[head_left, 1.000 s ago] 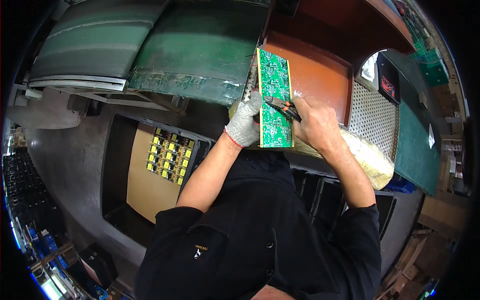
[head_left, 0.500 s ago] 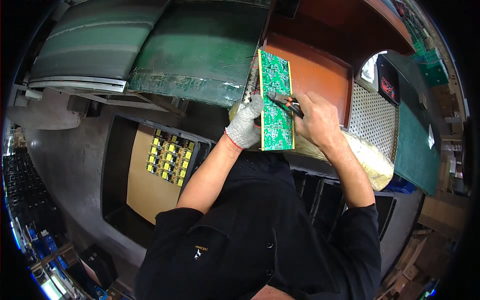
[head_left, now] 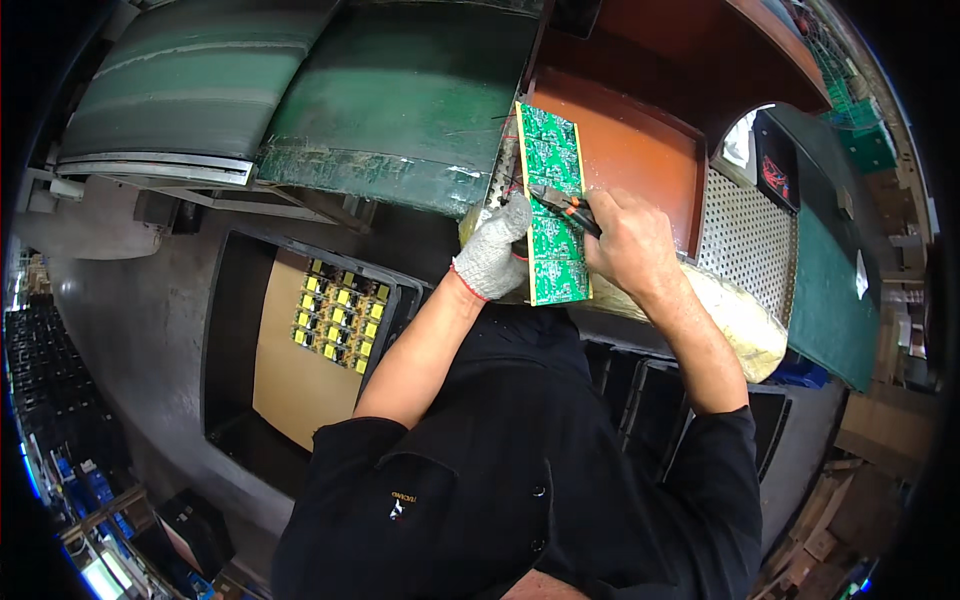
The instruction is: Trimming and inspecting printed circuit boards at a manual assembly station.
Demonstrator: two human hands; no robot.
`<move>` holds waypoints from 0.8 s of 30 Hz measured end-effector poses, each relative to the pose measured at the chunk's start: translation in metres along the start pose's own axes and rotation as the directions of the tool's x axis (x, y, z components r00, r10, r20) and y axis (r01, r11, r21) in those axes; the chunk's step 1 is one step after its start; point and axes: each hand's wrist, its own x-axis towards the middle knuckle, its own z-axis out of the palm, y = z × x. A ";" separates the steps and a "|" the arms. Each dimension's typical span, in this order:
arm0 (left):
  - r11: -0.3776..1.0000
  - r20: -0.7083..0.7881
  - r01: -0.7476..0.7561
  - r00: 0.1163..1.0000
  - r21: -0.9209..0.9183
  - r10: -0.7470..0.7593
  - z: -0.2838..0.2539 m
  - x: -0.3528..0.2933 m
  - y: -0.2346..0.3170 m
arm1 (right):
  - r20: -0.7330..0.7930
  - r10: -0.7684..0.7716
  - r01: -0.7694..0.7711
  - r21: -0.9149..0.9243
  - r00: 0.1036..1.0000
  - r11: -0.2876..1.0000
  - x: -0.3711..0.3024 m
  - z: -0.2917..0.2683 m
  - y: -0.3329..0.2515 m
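Gripping the left long edge of a green printed circuit board panel (head_left: 555,243), the gloved left hand (head_left: 488,252) has its thumb along the board's margin and its other fingers mostly hidden behind. The panel stands lengthwise directly to the right of that hand, its populated solder side facing the camera, with yellowish strips down both long edges. The bare right hand (head_left: 632,240), on the panel's opposite side, is closed around the handles of black-and-orange cutting pliers (head_left: 574,212). The tool crosses the board's middle, its head pointing to the left edge, just above the left thumb; whether its blades meet cannot be determined. Beyond the panel lies an orange-brown tray (head_left: 640,150), with a perforated metal surface (head_left: 745,225) to its right. Below left, a black bin (head_left: 226,330) contains a cardboard sheet (head_left: 290,375) bearing rows of boards with yellow components (head_left: 336,322).
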 end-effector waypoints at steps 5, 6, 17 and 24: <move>1.000 0.017 -0.027 0.999 0.016 0.027 -0.007 0.001 -0.004 | 0.157 0.154 -0.163 0.047 0.975 0.985 -0.003 0.001 0.003; 1.000 0.020 -0.022 1.000 0.016 0.022 -0.006 0.002 -0.003 | 0.115 0.122 -0.126 0.027 0.986 0.992 0.000 0.001 0.003; 1.000 0.069 0.023 0.997 -0.007 -0.023 -0.005 0.002 0.000 | 0.134 0.173 -0.182 0.057 0.976 0.982 0.005 -0.004 0.008; 0.997 0.061 0.070 0.996 -0.025 -0.068 -0.009 0.001 0.001 | 0.067 0.311 -0.317 0.104 0.948 0.943 -0.005 0.006 0.030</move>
